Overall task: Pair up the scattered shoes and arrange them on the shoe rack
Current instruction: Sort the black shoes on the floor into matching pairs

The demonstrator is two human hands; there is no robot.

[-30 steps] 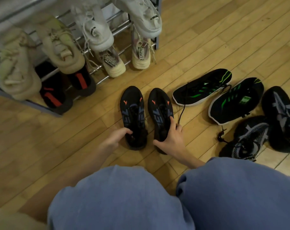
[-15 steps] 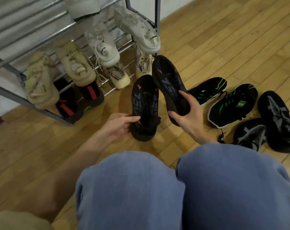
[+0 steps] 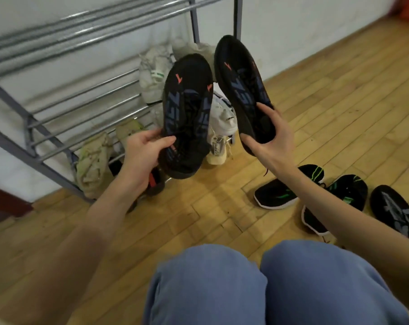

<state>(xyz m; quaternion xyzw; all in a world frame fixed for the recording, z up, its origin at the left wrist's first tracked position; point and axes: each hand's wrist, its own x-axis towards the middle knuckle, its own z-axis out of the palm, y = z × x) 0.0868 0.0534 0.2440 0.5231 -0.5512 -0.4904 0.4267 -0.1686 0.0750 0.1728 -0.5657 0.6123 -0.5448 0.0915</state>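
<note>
Two black shoes with blue lettering and orange marks are lifted in the air in front of the metal shoe rack [image 3: 81,36]. My left hand [image 3: 143,151] grips the heel of the left black shoe [image 3: 187,113]. My right hand [image 3: 266,139] grips the heel of the right black shoe [image 3: 243,90], toe pointing up toward the rack. Both shoes hang side by side with a small gap between them. Behind them, white shoes [image 3: 155,71] and beige shoes [image 3: 93,160] sit on the rack's lower shelves, partly hidden.
On the wooden floor at right lie two black shoes with green stripes [image 3: 283,193] [image 3: 346,191] and a black shoe with grey pattern [image 3: 395,209]. My knees in blue trousers [image 3: 269,285] fill the bottom. A white wall stands behind the rack.
Both hands have raised the two black shoes off the floor and up toward the rack. The view has tilted upward, showing more of the rack's upper bars.
</note>
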